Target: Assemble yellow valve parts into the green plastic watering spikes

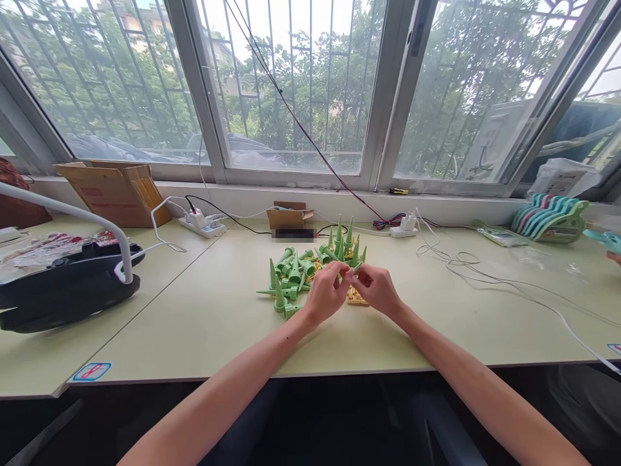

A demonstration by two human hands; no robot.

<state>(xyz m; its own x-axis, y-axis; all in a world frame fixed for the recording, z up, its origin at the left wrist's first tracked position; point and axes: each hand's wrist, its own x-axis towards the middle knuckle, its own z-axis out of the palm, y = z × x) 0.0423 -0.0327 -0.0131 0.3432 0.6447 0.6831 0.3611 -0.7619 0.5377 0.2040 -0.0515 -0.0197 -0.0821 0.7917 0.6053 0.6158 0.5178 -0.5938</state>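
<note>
My left hand point(327, 290) and my right hand point(379, 290) meet over the middle of the table, fingers pinched together at the tips. A tilted green plastic spike point(358, 266) shows at my right fingertips and appears to be held there. Whatever my left fingers pinch is hidden or too small to make out. To the left and behind lies a heap of green cone-shaped plastic spikes point(294, 268), some on their sides. Several stand upright point(340, 241) just beyond my hands. Small pale-yellow pieces point(356, 296) lie beneath and between my hands.
A small cardboard box point(291, 214) stands behind the heap. Power strips point(202, 224) and loose white cables point(466, 262) lie towards the back and right. On the left are a black object with a white curved bar point(127, 252) and a larger carton point(114, 194); coloured hangers point(550, 219) are at right.
</note>
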